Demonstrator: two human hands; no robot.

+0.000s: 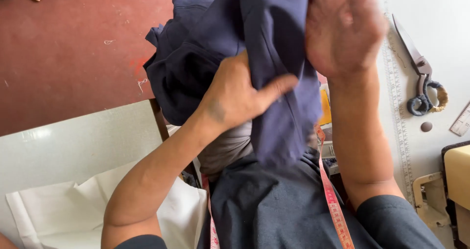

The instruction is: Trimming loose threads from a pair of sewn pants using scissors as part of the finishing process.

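The dark blue garment [264, 58] hangs bunched, lifted close before the camera. The left hand [240, 94] reaches up, fingers closed into its folds — thumb laid along a seam. The right hand [342, 28], blurred, presses flat and open against the cloth. Scissors [421, 77] lie on the white table [440, 23] — a tape measure [333, 205] hangs below.

A dark navy-blue woven cloth garment [264, 58] is held up off the red floor, bunched and folded, with a stitched seam running down its front. It is gripped from below and hangs crumpled, its lower edge draped downwards.
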